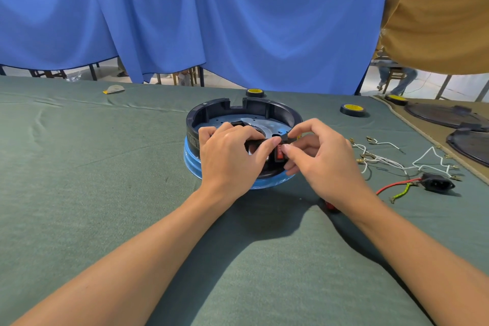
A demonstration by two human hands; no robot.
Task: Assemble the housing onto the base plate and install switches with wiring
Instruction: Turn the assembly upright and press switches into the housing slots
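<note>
1. One desk [79,167] draped in grey-green cloth fills the lower view. A blue curtain [238,21] hangs behind it from 10 to 1 o'clock, with a tan cloth [436,21] at 2 o'clock. Chair legs and pale floor show under the hems.
2. The housing [275,111] sits mid-desk, just ahead of both wrists. It is round, so it has no long axis. It lies flat with the open side up, and the gap in its wall faces 12 o'clock.
3. It is a black plastic ring around a silver base plate [267,126] dotted with small holes. A blue film-wrapped band [193,159] sits beneath it.
4. A red switch [280,153] sits at the housing's 6 o'clock wall, facing the person and largely hidden by fingers.
5. The left hand [227,156] curls over the near rim and grips the housing, its thumb beside the switch. The right hand [325,164] pinches the switch between thumb and forefinger.
6. At 3 o'clock of the housing lie white wires [383,161] with brass terminals and a black power socket [436,183]. One tape roll [255,92] lies at 12 o'clock.
</note>
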